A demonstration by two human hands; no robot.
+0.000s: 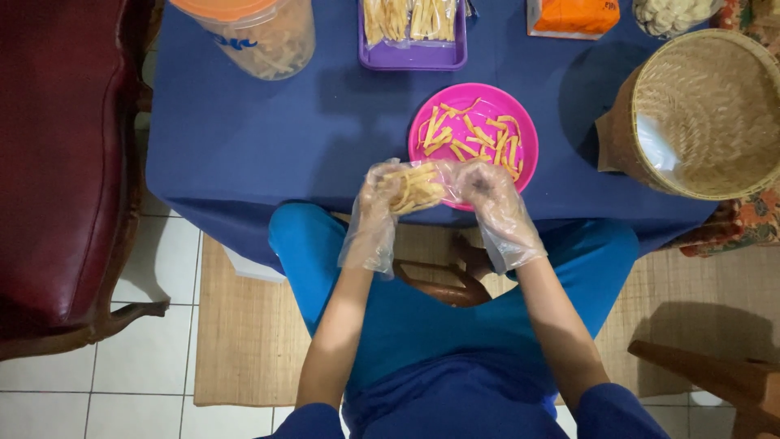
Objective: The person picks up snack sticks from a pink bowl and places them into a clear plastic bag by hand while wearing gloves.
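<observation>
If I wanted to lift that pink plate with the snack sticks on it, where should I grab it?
Probably by the bare far rim of the pink plate, reaching in from the right side. The sticks cover its middle, and the gloved left hand and right hand hang over its near edge, so that side is blocked.

Colours here are pretty loud: the tablecloth (pixel 244 138) is deep navy, the plate (pixel 520 122) is hot pink, and the snack sticks (pixel 471 138) on it are pale yellow-orange. Both the left hand (pixel 382 199) and right hand (pixel 491 195) wear clear, see-through plastic gloves. The tray (pixel 414 57) up top is purple, the jar lid (pixel 223 8) and box (pixel 573 16) are orange. The woven basket (pixel 707 114) is tan straw, the chair (pixel 57 162) dark red, and the trousers (pixel 422 325) bright blue.
</observation>
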